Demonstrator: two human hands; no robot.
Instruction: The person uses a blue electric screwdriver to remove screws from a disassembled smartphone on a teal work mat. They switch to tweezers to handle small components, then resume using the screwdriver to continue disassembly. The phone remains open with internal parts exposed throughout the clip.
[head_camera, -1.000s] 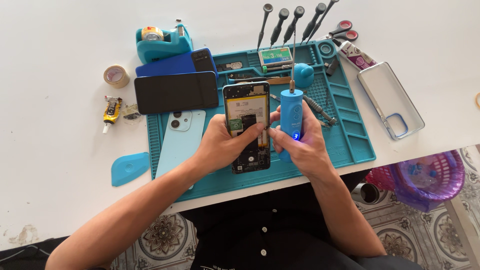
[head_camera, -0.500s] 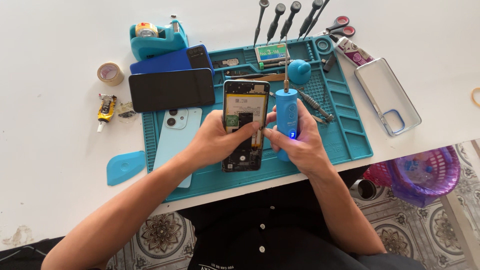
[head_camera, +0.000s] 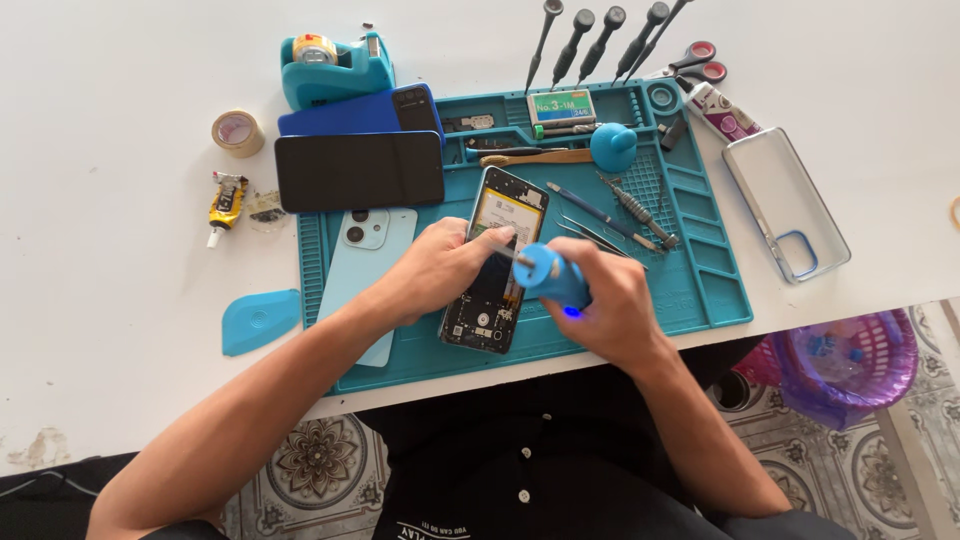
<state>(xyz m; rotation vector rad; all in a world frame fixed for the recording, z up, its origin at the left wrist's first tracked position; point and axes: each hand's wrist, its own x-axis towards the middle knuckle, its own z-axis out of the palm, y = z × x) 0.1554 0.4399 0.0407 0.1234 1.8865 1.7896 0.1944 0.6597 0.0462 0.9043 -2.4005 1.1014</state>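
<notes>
While my left hand (head_camera: 440, 268) is pinning the opened phone (head_camera: 497, 262), I'm gripping the blue electric screwdriver (head_camera: 553, 279) in my right hand (head_camera: 607, 312), keeping its tip squarely seated.

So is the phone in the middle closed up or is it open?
Open. The phone lies on the teal mat with its back cover off, its battery and circuit boards showing. The left hand steadies it.
</notes>
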